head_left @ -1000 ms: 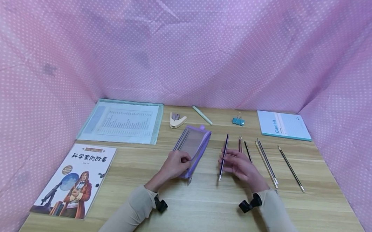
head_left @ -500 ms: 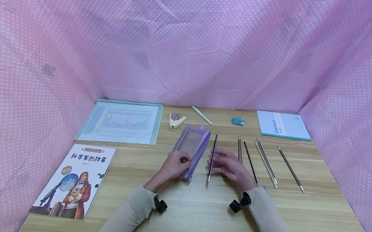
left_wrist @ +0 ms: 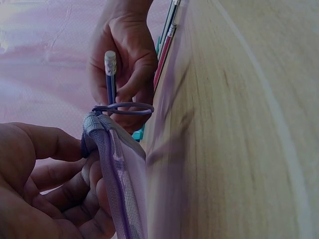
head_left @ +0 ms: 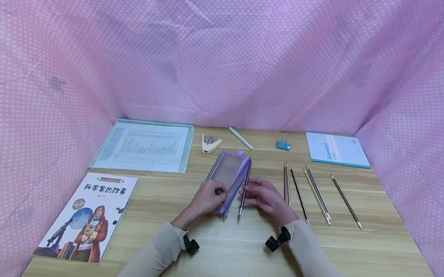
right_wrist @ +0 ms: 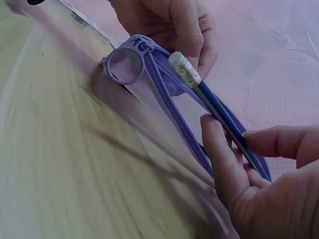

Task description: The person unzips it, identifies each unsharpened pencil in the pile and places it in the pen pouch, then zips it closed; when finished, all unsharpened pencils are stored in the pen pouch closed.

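My left hand (head_left: 211, 196) pinches the near end of a purple mesh pencil case (head_left: 229, 171), whose zipper gapes along its right side in the right wrist view. Long thin pencils show through the mesh at its left edge. Between the thumb and fingers of my right hand (head_left: 264, 197) is a dark blue pencil (right_wrist: 219, 109), its white eraser end toward me. That pencil lies alongside the zipper opening in the right wrist view. The ring-shaped zipper pull (right_wrist: 125, 64) hangs at the case's near end.
Several loose pencils (head_left: 299, 193) lie to the right of my right hand. Farther back are a stapler (head_left: 211, 145), a pale green pen (head_left: 240, 137), a teal binder clip (head_left: 283, 144) and a notebook (head_left: 337, 149). A book (head_left: 88, 216) and a document folder (head_left: 143, 144) lie left.
My right hand has moved left with the dark blue pencil, up to the opening of the pencil case. My left hand has stayed on the case.
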A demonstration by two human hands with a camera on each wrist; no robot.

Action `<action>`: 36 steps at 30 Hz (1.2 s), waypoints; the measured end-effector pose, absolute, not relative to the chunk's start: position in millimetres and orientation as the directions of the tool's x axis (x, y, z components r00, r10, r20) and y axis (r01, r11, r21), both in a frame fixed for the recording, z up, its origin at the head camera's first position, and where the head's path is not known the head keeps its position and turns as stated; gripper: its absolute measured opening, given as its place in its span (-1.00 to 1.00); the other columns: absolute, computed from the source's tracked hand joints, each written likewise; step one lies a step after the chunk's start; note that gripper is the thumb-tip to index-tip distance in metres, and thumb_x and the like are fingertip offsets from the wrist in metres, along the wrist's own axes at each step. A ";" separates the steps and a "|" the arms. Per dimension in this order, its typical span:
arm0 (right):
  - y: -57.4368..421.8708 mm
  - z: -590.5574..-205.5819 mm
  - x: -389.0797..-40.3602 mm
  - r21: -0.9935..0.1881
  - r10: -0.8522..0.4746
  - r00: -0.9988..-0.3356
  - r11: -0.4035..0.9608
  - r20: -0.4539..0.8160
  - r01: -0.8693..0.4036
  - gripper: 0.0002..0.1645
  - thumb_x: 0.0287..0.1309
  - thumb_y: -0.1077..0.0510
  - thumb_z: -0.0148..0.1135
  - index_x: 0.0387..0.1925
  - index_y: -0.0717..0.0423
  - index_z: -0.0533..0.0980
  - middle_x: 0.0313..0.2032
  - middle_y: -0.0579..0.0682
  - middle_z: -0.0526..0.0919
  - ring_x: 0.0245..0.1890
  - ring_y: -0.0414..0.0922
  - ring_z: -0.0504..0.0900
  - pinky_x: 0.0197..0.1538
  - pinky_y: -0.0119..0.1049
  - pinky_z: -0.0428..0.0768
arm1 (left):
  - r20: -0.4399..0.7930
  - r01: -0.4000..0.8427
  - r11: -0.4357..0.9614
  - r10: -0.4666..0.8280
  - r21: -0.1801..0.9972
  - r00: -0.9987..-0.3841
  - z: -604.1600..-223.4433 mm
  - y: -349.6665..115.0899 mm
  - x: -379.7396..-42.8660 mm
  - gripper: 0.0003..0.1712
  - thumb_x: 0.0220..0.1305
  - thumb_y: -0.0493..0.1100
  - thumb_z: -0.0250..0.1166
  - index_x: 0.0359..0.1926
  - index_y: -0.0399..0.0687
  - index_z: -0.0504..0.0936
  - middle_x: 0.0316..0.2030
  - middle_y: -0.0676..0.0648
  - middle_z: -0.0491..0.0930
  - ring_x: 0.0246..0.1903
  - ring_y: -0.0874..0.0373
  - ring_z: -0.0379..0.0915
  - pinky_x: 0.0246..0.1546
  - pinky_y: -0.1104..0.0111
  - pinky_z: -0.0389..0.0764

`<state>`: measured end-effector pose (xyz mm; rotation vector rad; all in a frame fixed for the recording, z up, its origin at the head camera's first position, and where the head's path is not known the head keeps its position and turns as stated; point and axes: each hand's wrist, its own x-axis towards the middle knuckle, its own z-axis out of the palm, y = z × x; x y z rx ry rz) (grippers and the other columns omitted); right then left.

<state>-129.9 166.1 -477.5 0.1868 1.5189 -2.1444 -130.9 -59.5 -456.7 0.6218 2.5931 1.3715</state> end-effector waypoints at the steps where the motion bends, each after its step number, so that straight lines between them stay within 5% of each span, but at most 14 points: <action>1: 164.7 -476.9 -130.4 -0.843 -0.313 -0.865 -0.253 -0.393 0.475 -0.37 0.35 0.37 0.04 0.38 0.42 0.14 -0.16 -0.07 0.67 -0.15 -0.17 0.73 0.00 -0.19 0.73 | 0.064 0.290 0.499 0.422 0.817 -0.905 -456.8 -59.6 -130.9 -0.86 0.07 -0.40 0.24 -0.40 -0.28 0.74 -0.53 -0.11 0.70 -0.59 0.33 0.44 -0.60 0.53 0.49; 11: 156.1 -473.1 -133.1 -0.866 -0.312 -0.872 -0.216 -0.376 0.451 -0.38 0.35 0.40 -0.01 0.36 0.57 0.11 -0.18 0.00 0.67 -0.19 -0.18 0.73 -0.06 -0.29 0.73 | 0.069 0.298 0.499 0.427 0.814 -0.902 -456.3 -59.2 -130.9 -0.86 0.06 -0.40 0.23 -0.41 -0.30 0.74 -0.54 -0.11 0.69 -0.59 0.33 0.41 -0.59 0.54 0.46; 36: 133.1 -468.3 -137.2 -0.868 -0.187 -0.901 -0.249 -0.392 0.429 -0.48 0.35 0.41 -0.03 0.28 0.57 0.23 -0.23 0.03 0.66 -0.25 -0.18 0.72 -0.10 -0.30 0.74 | 0.072 0.308 0.506 0.432 0.806 -0.899 -455.1 -58.3 -130.8 -0.87 0.05 -0.40 0.25 -0.44 -0.25 0.74 -0.53 -0.08 0.68 -0.58 0.33 0.41 -0.58 0.54 0.44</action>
